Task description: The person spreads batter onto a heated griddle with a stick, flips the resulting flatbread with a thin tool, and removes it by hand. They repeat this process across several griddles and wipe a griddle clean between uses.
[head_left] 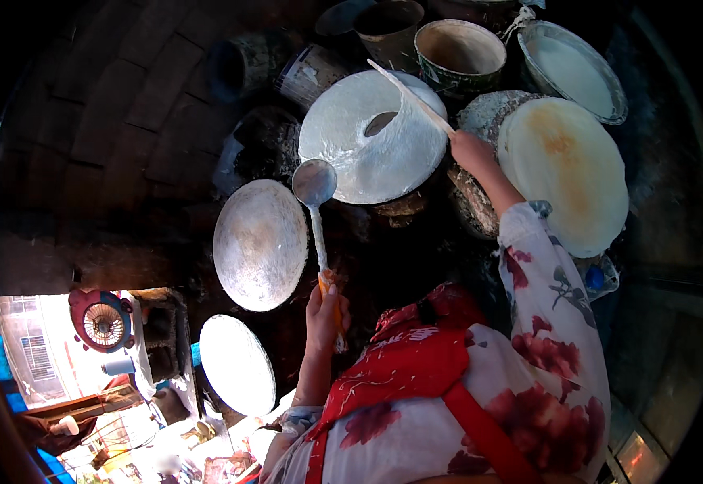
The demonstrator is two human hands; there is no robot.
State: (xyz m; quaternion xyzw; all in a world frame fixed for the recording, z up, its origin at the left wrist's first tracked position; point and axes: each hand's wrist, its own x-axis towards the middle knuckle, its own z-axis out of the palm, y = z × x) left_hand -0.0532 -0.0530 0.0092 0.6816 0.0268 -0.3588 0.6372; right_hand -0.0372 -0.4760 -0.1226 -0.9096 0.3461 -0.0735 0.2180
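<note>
So far, left to right: bare round griddle (260,244) unfilled. Left hand (325,310) gripping ladle (314,184), bowl looks empty, beside steaming cloth (372,137). Batter sheet there set, half lifted. Right hand (470,151) closed on flat stick (413,98), peeling it. Finished sheet on round tray (565,173), far right.
</note>
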